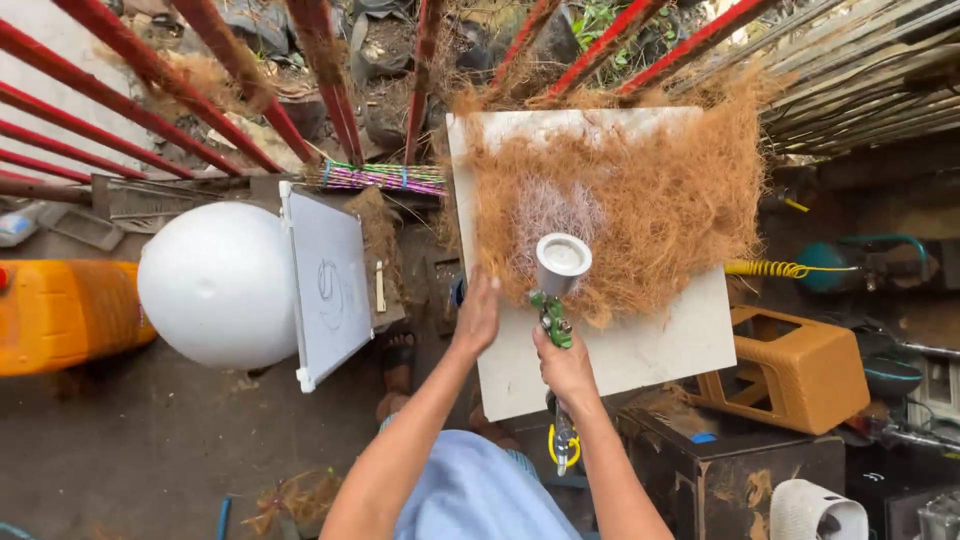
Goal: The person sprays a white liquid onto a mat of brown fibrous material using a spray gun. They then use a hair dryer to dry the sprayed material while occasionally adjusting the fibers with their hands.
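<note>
Gripping a green spray gun (553,318) around its handle, the right hand (566,366) has its fingers wrapped tight, the white cup (563,258) on top of the gun pointing up over the work; the gun sits above the lower middle of a mat of brown coir fibre (640,195), where a pale whitish patch (548,210) shows in the fibre just beyond the cup; the left hand (478,316) is open with fingers together, resting at the left edge of the pale board (640,350) that carries the fibre, though whether it presses or only touches cannot be told; the fibre overhangs the board's top and right edges, while the board's lower strip lies bare; a hose (563,440) drops from the gun's base along the right forearm; left of the board a narrow gap separates it from a small whiteboard (330,285) leaning against a big white sphere (215,285), with an orange container (60,315) beyond; right of the board stand a tan plastic stool (790,370), a yellow coiled hose (765,268) and a dark box (730,470); red metal bars (150,100) fence the far side; bare concrete floor (150,450) opens at lower left.
</note>
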